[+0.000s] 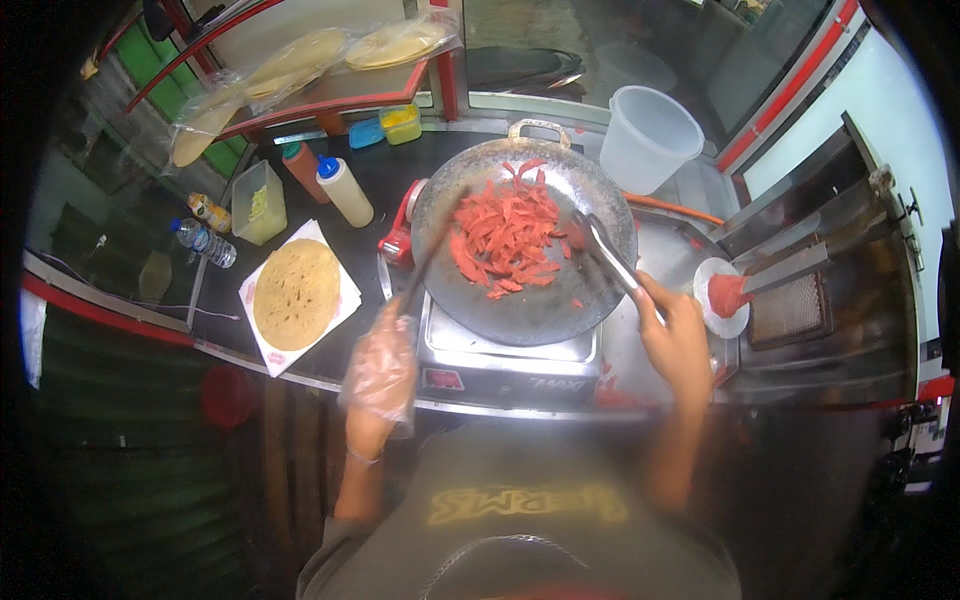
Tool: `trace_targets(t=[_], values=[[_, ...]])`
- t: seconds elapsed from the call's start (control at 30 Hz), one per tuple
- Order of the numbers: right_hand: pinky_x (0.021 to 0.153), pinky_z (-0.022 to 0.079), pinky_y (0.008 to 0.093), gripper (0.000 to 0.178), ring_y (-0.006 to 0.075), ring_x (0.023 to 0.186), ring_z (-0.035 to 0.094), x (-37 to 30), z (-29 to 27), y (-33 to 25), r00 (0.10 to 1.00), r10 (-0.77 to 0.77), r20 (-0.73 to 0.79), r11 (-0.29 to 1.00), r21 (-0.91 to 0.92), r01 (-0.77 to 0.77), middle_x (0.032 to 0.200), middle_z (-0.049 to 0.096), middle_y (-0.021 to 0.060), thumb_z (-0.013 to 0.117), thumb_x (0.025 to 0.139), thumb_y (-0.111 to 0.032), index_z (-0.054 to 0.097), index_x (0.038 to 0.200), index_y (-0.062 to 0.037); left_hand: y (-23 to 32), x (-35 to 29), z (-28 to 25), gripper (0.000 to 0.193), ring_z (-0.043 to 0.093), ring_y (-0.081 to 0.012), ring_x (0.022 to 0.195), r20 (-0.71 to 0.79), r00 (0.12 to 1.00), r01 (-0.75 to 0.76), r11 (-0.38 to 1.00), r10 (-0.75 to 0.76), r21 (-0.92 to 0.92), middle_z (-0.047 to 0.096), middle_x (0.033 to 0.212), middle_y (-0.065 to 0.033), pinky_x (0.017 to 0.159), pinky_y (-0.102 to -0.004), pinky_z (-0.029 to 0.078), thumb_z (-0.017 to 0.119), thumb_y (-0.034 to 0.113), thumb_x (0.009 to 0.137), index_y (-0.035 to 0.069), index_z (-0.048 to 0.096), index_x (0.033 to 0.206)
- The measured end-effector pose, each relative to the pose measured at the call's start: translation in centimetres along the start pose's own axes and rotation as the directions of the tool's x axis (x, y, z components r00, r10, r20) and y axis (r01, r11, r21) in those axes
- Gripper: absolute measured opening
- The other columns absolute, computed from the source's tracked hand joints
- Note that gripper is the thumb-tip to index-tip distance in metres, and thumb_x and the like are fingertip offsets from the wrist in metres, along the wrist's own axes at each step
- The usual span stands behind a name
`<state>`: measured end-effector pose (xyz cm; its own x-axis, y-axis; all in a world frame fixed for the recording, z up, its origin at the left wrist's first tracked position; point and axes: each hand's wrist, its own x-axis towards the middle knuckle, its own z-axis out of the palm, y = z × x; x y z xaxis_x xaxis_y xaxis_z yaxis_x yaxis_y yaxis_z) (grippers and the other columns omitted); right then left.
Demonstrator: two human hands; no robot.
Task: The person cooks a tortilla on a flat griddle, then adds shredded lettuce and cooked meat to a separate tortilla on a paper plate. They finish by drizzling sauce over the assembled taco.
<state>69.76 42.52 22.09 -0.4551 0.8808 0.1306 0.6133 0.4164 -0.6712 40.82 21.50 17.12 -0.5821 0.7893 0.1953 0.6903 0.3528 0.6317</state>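
Note:
A large wok point(530, 322) sits on a stove, with a heap of reddish strips, seemingly sliced meat point(505, 225), in its middle. My left hand point(383, 365), in a clear plastic glove, is closed around a long dark stick-like utensil point(427, 258). Its upper end reaches over the wok's left side, beside the strips; blur hides its exact kind. Bare, my right hand point(675, 328) grips metal tongs point(612, 256) whose tips are among the strips at the right of the heap. Whether the tongs pinch a strip I cannot tell.
Left of the stove point(510, 385), a round flatbread point(297, 295) lies on white paper. Behind it stand squeeze bottles point(345, 190), a water bottle point(204, 243) and a tub of greens point(259, 204). A translucent bucket point(650, 138) stands back right; a vertical meat spit point(728, 294) is at right.

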Motion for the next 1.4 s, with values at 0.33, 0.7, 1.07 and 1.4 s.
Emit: trace_targets(t=[0.33, 0.7, 1.07, 1.4], values=[[0.086, 0.057, 0.0443, 0.038, 0.0419, 0.093, 0.078, 0.1, -2.5, 0.2, 0.981, -0.188, -0.048, 0.977, 0.094, 0.192, 0.107, 0.076, 0.0309, 0.07, 0.102, -0.02, 0.073, 0.135, -0.0025, 2.7, -0.2, -1.7, 0.041, 0.072, -0.0347, 0.085, -0.015, 0.999, 0.039, 0.975, -0.044, -0.217, 0.073, 0.093, -0.0199, 0.082, -0.0455, 0.054, 0.05, 0.025, 0.114, 0.001, 0.063, 0.145], [0.073, 0.054, 0.0513, 0.043, 0.0442, 0.076, 0.07, -1.5, -0.6, -1.4, 0.973, -0.224, -0.051, 0.972, -0.079, 0.22, 0.09, 0.07, 0.0249, 0.073, 0.098, -0.017, 0.071, 0.14, -0.0068, 6.7, -2.0, 0.1, 0.041, 0.072, -0.0334, 0.091, 0.092, 0.985, 0.162, 0.965, -0.145, -0.205, 0.075, 0.111, -0.0258, 0.092, -0.0453, 0.056, 0.051, 0.019, 0.112, 0.0, 0.062, 0.147], [0.078, 0.059, 0.0474, 0.063, 0.0335, 0.092, 0.073, -1.7, -2.8, -1.7, 0.901, -0.433, -0.014, 0.73, -0.591, 0.342, 0.106, 0.066, 0.0167, 0.068, 0.084, 0.003, 0.068, 0.145, -0.0135, 10.4, -1.8, -1.3, 0.048, 0.07, -0.0347, 0.126, 0.074, 0.979, -0.194, 0.98, 0.191, 0.034, 0.069, 0.144, -0.0225, 0.107, -0.0437, 0.052, 0.054, 0.021, 0.111, 0.001, 0.058, 0.155], [0.081, 0.06, 0.0435, 0.068, 0.0296, 0.095, 0.071, -2.6, -2.8, -1.3, 0.878, -0.479, 0.022, 0.656, -0.656, 0.374, 0.11, 0.065, 0.0135, 0.067, 0.081, 0.005, 0.067, 0.147, -0.0122, 9.8, -2.5, -3.1, 0.045, 0.066, -0.0402, 0.127, -0.224, 0.946, -0.245, 0.969, 0.233, -0.029, 0.067, 0.14, -0.0249, 0.109, -0.0443, 0.051, 0.051, 0.014, 0.111, 0.002, 0.057, 0.154]])
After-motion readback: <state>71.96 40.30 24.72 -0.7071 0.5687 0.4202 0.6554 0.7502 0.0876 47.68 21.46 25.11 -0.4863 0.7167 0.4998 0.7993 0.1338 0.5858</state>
